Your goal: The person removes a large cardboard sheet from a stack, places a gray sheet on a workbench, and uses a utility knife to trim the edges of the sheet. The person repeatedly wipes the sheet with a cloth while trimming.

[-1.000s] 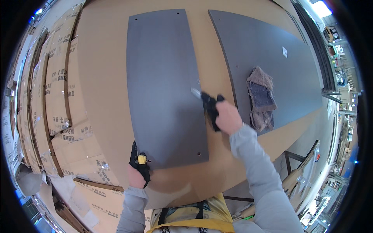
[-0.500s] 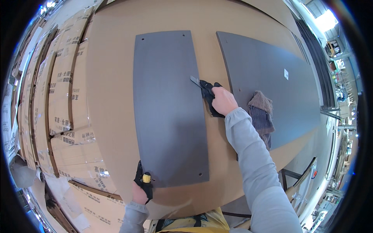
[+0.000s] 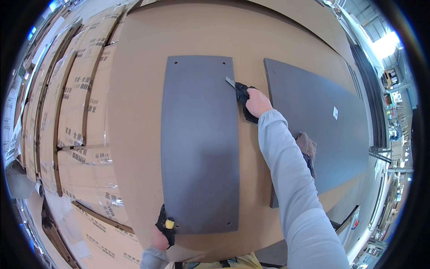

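Observation:
A long grey panel (image 3: 201, 148) with small holes near its corners lies flat on brown cardboard. My right hand (image 3: 253, 102), in a black partly fingerless glove, is closed on a flat metal blade (image 3: 230, 82), whose handle I cannot make out. The blade reaches over the panel's right edge, near the far end. At the near left corner my left hand (image 3: 164, 231), also in a black glove, grips the panel's edge. A small yellow patch (image 3: 169, 223) shows at its thumb, perhaps a wrap; the lower fingers are partly hidden.
A second grey panel (image 3: 322, 116) with a small white label (image 3: 335, 113) lies to the right. A brown cloth (image 3: 306, 145) rests on it, partly behind my right sleeve. Stacked cardboard cartons (image 3: 94, 130) stand along the left side.
My right hand and the blade have moved farther along the panel's right edge, toward its far end. The view has shifted, so both panels appear lower. My left hand remains at the near corner.

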`<state>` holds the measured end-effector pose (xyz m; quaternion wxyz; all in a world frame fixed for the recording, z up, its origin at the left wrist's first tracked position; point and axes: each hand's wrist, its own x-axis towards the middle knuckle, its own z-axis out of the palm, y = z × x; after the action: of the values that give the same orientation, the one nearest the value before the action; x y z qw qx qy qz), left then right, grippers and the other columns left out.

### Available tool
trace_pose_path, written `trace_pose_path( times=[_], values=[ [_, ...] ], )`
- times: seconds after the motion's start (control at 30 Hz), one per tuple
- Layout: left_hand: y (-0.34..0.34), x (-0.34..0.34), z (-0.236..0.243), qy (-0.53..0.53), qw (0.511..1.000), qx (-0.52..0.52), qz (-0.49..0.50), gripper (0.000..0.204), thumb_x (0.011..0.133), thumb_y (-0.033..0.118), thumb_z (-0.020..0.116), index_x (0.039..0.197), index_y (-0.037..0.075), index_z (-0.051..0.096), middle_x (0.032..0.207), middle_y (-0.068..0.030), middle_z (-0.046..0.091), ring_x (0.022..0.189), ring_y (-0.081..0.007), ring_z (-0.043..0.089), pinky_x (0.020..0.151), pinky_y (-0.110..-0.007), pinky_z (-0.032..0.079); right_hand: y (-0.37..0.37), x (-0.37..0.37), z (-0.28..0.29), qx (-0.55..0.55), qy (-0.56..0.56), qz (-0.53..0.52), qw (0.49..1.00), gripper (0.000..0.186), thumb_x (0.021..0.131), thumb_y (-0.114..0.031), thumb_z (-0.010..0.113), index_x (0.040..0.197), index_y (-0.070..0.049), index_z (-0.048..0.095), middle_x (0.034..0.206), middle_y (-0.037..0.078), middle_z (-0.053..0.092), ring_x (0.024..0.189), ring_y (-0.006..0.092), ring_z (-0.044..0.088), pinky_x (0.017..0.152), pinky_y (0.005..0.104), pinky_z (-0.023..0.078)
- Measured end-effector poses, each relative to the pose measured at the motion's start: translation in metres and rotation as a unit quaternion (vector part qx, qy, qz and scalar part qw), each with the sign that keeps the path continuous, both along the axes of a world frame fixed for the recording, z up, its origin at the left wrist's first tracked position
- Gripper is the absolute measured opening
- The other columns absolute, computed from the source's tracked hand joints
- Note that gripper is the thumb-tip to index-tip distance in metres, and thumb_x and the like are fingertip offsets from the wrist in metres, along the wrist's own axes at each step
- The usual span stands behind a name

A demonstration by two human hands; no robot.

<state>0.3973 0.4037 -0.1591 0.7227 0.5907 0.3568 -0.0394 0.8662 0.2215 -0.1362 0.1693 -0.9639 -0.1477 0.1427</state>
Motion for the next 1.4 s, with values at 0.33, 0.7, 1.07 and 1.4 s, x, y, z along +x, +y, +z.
trace_pose_path(
  times=[0.33, 0.7, 1.07, 1.4],
  values=[
    [-0.001, 0.010, 0.014, 0.023, 0.996, 0.078, -0.034, 0.052, 0.095, 0.005, 0.046, 0.146, 0.007, 0.034, 0.118, -0.0049, 0.059, 0.094, -0.0104, 0.055, 0.076, -0.027, 0.046, 0.021, 0.064, -0.008, 0.004, -0.034, -0.001, 0.999, 0.038, 0.083, -0.011, 0.045, 0.118, -0.005, 0.060, 0.123, 0.016, 0.059, 0.115, 0.0327, 0.055, 0.098, 0.0415, 0.043],
    [-0.003, 0.011, 0.024, 0.012, 0.979, 0.174, -0.102, 0.050, 0.096, 0.015, 0.049, 0.144, 0.005, 0.037, 0.116, -0.0088, 0.062, 0.100, -0.0145, 0.058, 0.084, -0.031, 0.047, 0.026, 0.120, -0.023, 0.034, -0.093, -0.072, 0.992, 0.033, 0.086, -0.014, 0.049, 0.114, -0.002, 0.060, 0.117, 0.022, 0.061, 0.110, 0.0376, 0.057, 0.093, 0.0447, 0.046],
    [-0.009, 0.002, 0.008, 0.066, 0.958, 0.184, -0.211, 0.059, 0.088, 0.012, 0.057, 0.143, 0.008, 0.037, 0.095, -0.0174, 0.068, 0.075, -0.0320, 0.064, 0.065, -0.040, 0.050, 0.059, 0.060, -0.028, 0.193, -0.062, -0.055, 0.978, 0.022, 0.080, -0.002, 0.048, 0.098, 0.007, 0.059, 0.101, 0.032, 0.061, 0.103, 0.0467, 0.056, 0.089, 0.0475, 0.045],
    [-0.005, -0.032, -0.020, -0.016, 0.947, 0.203, -0.248, 0.068, 0.079, 0.009, 0.060, 0.143, 0.007, 0.036, 0.085, -0.0238, 0.065, 0.072, -0.0446, 0.060, 0.059, -0.047, 0.048, 0.104, 0.048, -0.026, 0.073, -0.049, -0.259, 0.962, 0.030, 0.087, -0.014, 0.051, 0.106, 0.006, 0.062, 0.106, 0.029, 0.063, 0.106, 0.0429, 0.059, 0.088, 0.0459, 0.047]
  ],
)
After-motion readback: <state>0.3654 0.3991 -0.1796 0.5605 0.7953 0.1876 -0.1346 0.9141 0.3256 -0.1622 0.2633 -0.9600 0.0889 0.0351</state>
